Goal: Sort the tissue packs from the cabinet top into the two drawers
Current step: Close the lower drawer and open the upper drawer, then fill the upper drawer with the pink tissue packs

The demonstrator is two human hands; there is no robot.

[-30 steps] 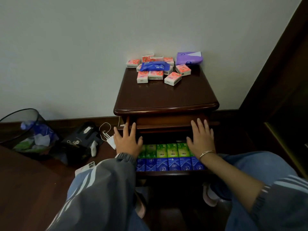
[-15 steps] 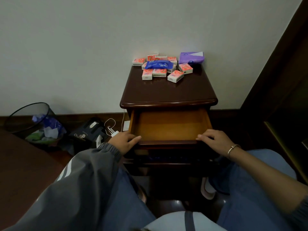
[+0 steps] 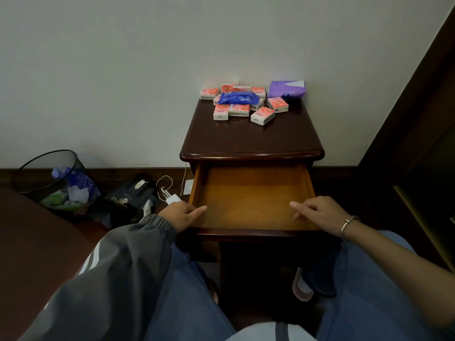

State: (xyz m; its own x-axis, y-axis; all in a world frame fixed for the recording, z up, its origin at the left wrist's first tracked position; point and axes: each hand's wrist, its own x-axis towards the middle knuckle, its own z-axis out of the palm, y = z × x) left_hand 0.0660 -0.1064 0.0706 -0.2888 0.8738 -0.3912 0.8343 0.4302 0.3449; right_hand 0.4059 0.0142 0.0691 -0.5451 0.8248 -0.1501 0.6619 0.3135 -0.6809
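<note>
Several small pink-and-white tissue packs (image 3: 262, 115) lie at the back of the dark wooden cabinet top (image 3: 251, 141). A blue pack (image 3: 237, 98) rests on them, and a purple pack (image 3: 286, 89) sits at the back right by the wall. The top drawer (image 3: 251, 193) stands pulled out, its orange wooden inside bare. My left hand (image 3: 183, 214) grips the drawer's front left corner. My right hand (image 3: 320, 212), with a bracelet on the wrist, grips the front right corner. Both index fingers point inward over the front edge. The lower drawer is hidden under the open one.
A black mesh bin (image 3: 53, 180) with scraps stands on the floor at the left. Beside it are a black box (image 3: 130, 196) and a white charger (image 3: 173, 198) with its cable. Dark wooden furniture (image 3: 418, 143) rises at the right. My knees are close under the drawer.
The lower drawer, filled with green and blue packs, has gone out of sight. Both hands moved up to the top drawer and drew it out toward me, a little further than half a second ago.
</note>
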